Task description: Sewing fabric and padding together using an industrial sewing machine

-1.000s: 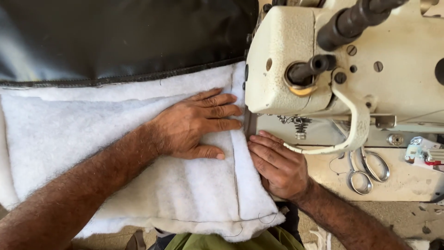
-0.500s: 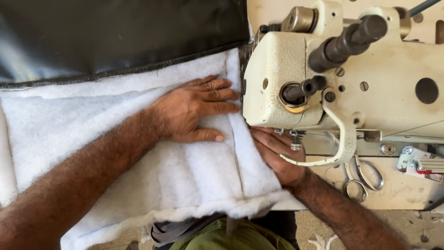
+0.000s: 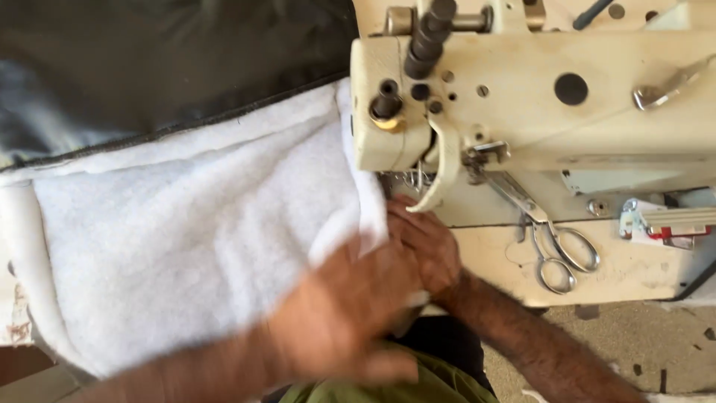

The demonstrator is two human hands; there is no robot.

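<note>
The white fleecy padding [image 3: 186, 246] lies spread flat over the left part of the sewing table, its far edge joined along a seam to a sheet of dark grey cloth [image 3: 149, 67] that covers the table's far left corner. The padding's right edge is folded into a thick roll running under the head of the cream sewing machine [image 3: 537, 97].

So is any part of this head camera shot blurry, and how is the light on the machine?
Head view: the left hand is smeared by motion blur, fingers indistinct; the right hand, the white padded fabric and the scissors are fairly sharp. The cream sewing machine is evenly lit with no hard glare; the dark glossy sheet shows soft sheen.
</note>
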